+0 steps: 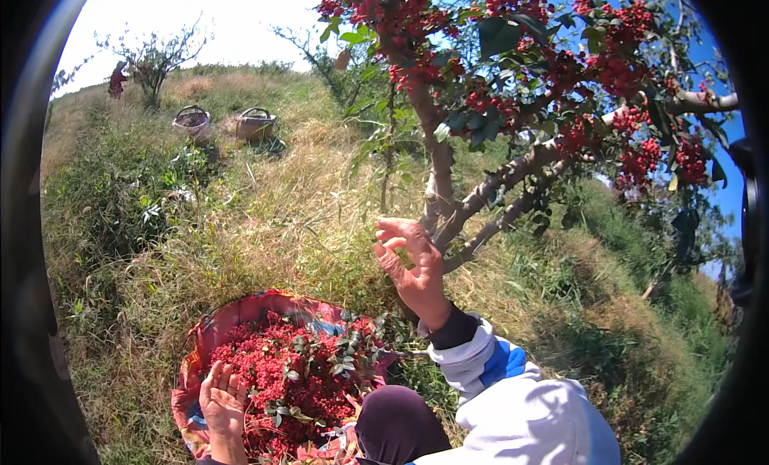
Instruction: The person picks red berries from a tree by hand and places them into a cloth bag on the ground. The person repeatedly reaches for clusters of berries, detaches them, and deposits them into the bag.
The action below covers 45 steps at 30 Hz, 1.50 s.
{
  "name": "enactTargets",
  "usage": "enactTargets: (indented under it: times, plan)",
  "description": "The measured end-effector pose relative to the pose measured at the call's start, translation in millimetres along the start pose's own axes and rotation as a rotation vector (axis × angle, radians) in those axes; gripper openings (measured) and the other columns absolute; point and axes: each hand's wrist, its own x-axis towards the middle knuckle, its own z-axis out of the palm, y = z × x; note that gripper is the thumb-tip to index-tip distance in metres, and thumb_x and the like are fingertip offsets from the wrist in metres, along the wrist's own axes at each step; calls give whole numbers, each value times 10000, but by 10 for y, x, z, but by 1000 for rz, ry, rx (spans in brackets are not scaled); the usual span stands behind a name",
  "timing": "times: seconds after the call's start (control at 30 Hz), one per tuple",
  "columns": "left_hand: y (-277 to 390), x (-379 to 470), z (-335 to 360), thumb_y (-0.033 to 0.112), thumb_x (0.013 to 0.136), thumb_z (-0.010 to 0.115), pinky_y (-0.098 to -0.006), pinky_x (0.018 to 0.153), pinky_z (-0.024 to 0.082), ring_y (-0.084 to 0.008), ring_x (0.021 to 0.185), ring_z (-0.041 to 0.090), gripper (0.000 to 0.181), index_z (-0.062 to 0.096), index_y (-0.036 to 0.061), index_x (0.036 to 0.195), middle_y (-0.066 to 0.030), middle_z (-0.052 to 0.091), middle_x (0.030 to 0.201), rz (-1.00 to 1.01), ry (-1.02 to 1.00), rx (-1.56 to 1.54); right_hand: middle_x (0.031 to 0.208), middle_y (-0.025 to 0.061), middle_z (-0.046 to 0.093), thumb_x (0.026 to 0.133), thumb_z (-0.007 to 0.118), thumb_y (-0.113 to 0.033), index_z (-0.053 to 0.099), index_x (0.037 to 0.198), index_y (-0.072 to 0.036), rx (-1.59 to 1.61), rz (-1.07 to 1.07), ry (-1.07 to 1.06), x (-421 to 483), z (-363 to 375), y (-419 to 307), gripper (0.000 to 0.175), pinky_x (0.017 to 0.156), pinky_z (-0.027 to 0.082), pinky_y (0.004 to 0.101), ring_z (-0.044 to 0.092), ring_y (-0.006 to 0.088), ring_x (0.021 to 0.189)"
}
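My left hand, palm up with its fingers a little apart, is over the left side of a cloth-lined basket. Nothing lies in that palm. Heaped inside the lining are clusters of small red berries, probably Sichuan pepper, mixed with green leaves. My right hand is raised in front of the tree's lower trunk. Its fingers are bent and spread, and I see nothing between them. Red berry clusters hang among dark leaves on the branches above and to the right.
My knee is against the basket's near right side. Forked branches reach out to the right. Dry grass and green weeds cover the slope. Farther back stand two handled baskets, near a small tree.
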Motion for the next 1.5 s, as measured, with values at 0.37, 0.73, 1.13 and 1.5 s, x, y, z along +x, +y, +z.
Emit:
enactTargets:
  times: [0.37, 0.73, 1.13, 1.5]
  plan:
    - [15, -73, -202, 241, 862, 430, -343, 694, 513, -151, 774, 600, 310, 537, 105, 1120, -18, 622, 965, -54, 12, -45, 1058, 72, 493, 751, 657, -51, 527, 1101, -40, -403, -495, 512, 832, -1185, -540, 373, 654, 426, 243, 507, 140, 861]
    - [27, -61, -147, 265, 868, 434, -327, 680, 523, -141, 761, 610, 309, 538, 106, 1112, -6, 625, 949, -91, -5, -62, 1005, 90, 479, 705, 725, -135, 566, 1047, -87, -865, -698, 559, 1404, -1648, -1079, 380, 695, 423, 274, 493, 174, 870]
    - [76, -109, -180, 261, 865, 452, -338, 675, 525, -149, 761, 610, 290, 544, 114, 1097, -9, 625, 947, -93, -9, -59, 859, 34, 561, 860, 546, -102, 500, 1021, -24, 152, -278, 525, 1380, -1755, -843, 185, 550, 506, 236, 582, 113, 689]
    - [27, -71, -247, 285, 856, 476, -312, 710, 494, -124, 771, 584, 292, 561, 134, 1090, 18, 616, 943, -113, 6, -19, 833, 41, 567, 800, 583, -134, 524, 981, -10, -319, -100, 402, 1409, -1942, -1186, 227, 484, 497, 210, 575, 85, 618]
